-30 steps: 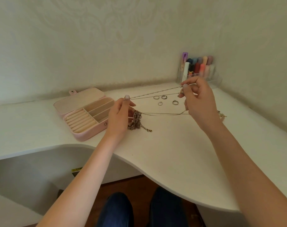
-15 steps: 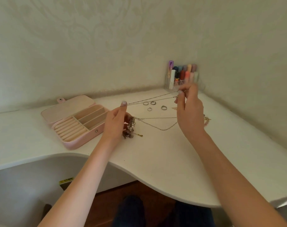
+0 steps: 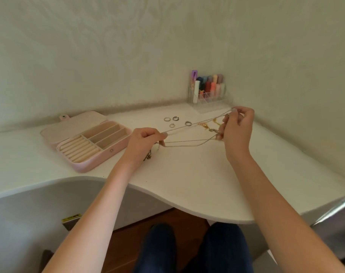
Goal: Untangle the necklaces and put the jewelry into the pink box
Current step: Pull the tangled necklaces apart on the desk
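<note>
The step in hand looks like the untangling itself: a thin silver chain [image 3: 189, 128] is stretched taut above the tabletop [image 3: 187, 174] between both hands. The left hand [image 3: 146, 140] has its grip pinched on 1 end, with a darker clump of tangled jewelry [image 3: 148, 156] hanging just beneath it, partly hidden by the wrist. The right hand [image 3: 237, 125] pinches the other end, fingers curled round the strands, close to a gold chain [image 3: 207, 127] lying on the surface. A lower loop of the silver chain sags between the hands.

The next move probably calls for easing 1 strand free of the clump, then carrying it left to the pink box [image 3: 87, 140], which lies open with its compartments bare. 4 rings [image 3: 176, 121] wait between box and right hand.

Room is fair: open surface lies toward the curved front edge, but a clear organizer [image 3: 207, 95] stands just behind the right hand, near the wall corner.
</note>
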Available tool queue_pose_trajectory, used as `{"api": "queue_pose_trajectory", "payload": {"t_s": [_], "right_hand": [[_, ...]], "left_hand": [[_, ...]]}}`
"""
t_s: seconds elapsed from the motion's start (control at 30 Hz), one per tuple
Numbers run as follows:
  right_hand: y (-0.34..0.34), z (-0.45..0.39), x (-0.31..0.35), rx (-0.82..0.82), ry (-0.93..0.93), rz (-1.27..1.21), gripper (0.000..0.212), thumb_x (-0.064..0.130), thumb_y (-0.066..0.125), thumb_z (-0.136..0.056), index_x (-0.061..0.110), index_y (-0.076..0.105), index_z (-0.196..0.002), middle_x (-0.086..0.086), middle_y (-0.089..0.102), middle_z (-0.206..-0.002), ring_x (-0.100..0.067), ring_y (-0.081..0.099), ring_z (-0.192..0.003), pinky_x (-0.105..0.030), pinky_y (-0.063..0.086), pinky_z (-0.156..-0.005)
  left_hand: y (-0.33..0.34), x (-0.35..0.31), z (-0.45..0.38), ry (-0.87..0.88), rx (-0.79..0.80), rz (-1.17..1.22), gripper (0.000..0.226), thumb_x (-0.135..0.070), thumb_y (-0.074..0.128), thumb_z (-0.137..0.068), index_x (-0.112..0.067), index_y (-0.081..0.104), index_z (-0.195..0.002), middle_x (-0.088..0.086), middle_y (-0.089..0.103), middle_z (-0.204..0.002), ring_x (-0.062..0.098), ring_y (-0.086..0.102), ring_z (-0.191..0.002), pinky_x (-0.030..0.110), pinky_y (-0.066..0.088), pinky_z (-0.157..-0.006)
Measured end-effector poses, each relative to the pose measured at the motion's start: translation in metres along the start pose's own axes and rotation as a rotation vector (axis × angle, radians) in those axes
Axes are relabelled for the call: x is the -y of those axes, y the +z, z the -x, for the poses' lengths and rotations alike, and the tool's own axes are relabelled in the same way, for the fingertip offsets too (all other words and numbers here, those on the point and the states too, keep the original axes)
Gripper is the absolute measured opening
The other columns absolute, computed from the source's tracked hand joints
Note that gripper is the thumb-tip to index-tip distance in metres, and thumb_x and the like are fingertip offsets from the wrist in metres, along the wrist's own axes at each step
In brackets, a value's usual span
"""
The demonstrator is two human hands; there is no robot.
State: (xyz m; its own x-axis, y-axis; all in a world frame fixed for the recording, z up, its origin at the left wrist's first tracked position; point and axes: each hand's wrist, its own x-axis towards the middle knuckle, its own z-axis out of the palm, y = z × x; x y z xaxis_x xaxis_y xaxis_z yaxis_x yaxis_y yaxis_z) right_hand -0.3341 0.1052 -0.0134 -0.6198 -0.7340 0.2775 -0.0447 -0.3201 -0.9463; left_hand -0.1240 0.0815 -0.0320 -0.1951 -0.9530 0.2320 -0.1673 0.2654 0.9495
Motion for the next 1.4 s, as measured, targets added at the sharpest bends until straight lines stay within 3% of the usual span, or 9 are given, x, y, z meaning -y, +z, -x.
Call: {"api": "queue_pose_trajectory", "payload": {"t_s": [0.1, 0.2, 0.37, 0.5, 0.67, 0.83, 0.93, 1.07, 1.4], "right_hand": [[-0.004, -0.005, 0.002, -0.033, 0.116, -0.111, 0.006, 0.015, 0.035, -0.101, 0.017, 0.040, -0.099, -0.001, 0.051, -0.077, -0.009, 0.047, -0.043, -0.020, 0.034, -0.037], [-0.011, -0.012, 0.005, 0.003, 0.286, -0.304, 0.007, 0.014, 0.038, -0.099, 0.015, 0.045, -0.098, -0.001, 0.056, -0.075, -0.012, 0.050, -0.044, -0.017, 0.028, -0.036], [-0.026, -0.020, 0.007, 0.239, 0.512, -0.665, 0.022, 0.014, 0.037, -0.094, 0.014, 0.045, -0.074, -0.001, 0.064, -0.080, -0.004, 0.027, -0.034, -0.014, 0.022, -0.030], [-0.031, -0.024, 0.005, 0.374, 0.569, -0.777, 0.010, 0.013, 0.048, -0.081, 0.016, 0.043, -0.073, -0.003, 0.067, -0.088, -0.002, 0.026, -0.031, -0.013, 0.024, -0.027], [-0.028, -0.020, 0.008, 0.286, 0.450, -0.627, 0.017, 0.008, 0.054, -0.092, 0.021, 0.049, -0.083, 0.005, 0.048, -0.072, -0.002, 0.033, -0.037, -0.011, 0.025, -0.029], [-0.038, -0.011, 0.009, 0.116, 0.330, -0.452, 0.019, 0.002, 0.057, -0.089, 0.019, 0.049, -0.089, 0.001, 0.048, -0.074, -0.006, 0.031, -0.038, -0.015, 0.027, -0.034], [-0.045, -0.004, 0.007, 0.058, 0.191, -0.258, 0.019, 0.005, 0.062, -0.088, 0.021, 0.051, -0.089, -0.001, 0.051, -0.080, -0.009, 0.036, -0.039, -0.019, 0.040, -0.039], [-0.047, 0.000, 0.005, -0.028, 0.103, -0.176, 0.021, 0.006, 0.062, -0.087, 0.021, 0.049, -0.090, -0.004, 0.049, -0.081, -0.007, 0.040, -0.039, -0.021, 0.046, -0.042], [-0.045, 0.007, 0.014, 0.020, 0.031, -0.135, 0.017, 0.006, 0.060, -0.089, 0.021, 0.053, -0.092, -0.007, 0.061, -0.081, -0.009, 0.036, -0.036, -0.019, 0.041, -0.040]], "left_hand": [[0.000, 0.000, -0.001, 0.015, 0.050, -0.030, 0.014, -0.025, 0.065, -0.066, -0.014, 0.069, -0.058, 0.019, 0.057, -0.060, 0.018, 0.046, -0.060, 0.026, 0.035, -0.064], [-0.003, 0.005, -0.004, 0.021, 0.055, 0.022, 0.016, -0.016, 0.057, -0.063, -0.021, 0.071, -0.058, 0.005, 0.068, -0.069, 0.015, 0.058, -0.077, 0.026, 0.042, -0.077], [-0.003, 0.006, -0.005, 0.017, 0.097, 0.078, 0.019, -0.013, 0.057, -0.064, -0.025, 0.071, -0.058, -0.008, 0.068, -0.066, 0.001, 0.058, -0.067, 0.009, 0.042, -0.063], [-0.004, 0.005, -0.005, 0.008, 0.122, 0.090, 0.007, -0.015, 0.059, -0.064, -0.015, 0.066, -0.066, 0.004, 0.061, -0.067, 0.007, 0.055, -0.062, 0.011, 0.042, -0.060], [-0.006, 0.002, 0.000, -0.018, 0.140, 0.050, 0.013, -0.013, 0.055, -0.064, -0.014, 0.067, -0.069, 0.006, 0.057, -0.065, 0.010, 0.049, -0.057, 0.015, 0.040, -0.053], [0.002, 0.003, 0.004, -0.008, 0.112, -0.153, 0.026, 0.003, 0.050, -0.076, -0.011, 0.072, -0.072, 0.008, 0.047, -0.056, 0.011, 0.039, -0.049, 0.018, 0.032, -0.047], [0.003, 0.004, 0.005, 0.034, 0.110, -0.250, 0.029, 0.000, 0.050, -0.080, -0.015, 0.073, -0.073, 0.015, 0.053, -0.067, 0.013, 0.046, -0.058, 0.015, 0.036, -0.050], [0.002, 0.007, 0.003, 0.060, 0.110, -0.296, 0.035, 0.001, 0.047, -0.083, -0.019, 0.076, -0.080, -0.002, 0.062, -0.091, 0.003, 0.056, -0.083, 0.004, 0.038, -0.064], [0.005, 0.014, -0.002, 0.154, 0.152, -0.515, 0.042, -0.004, 0.053, -0.086, -0.029, 0.064, -0.119, -0.008, 0.052, -0.085, 0.001, 0.046, -0.069, 0.007, 0.034, -0.066]]}}
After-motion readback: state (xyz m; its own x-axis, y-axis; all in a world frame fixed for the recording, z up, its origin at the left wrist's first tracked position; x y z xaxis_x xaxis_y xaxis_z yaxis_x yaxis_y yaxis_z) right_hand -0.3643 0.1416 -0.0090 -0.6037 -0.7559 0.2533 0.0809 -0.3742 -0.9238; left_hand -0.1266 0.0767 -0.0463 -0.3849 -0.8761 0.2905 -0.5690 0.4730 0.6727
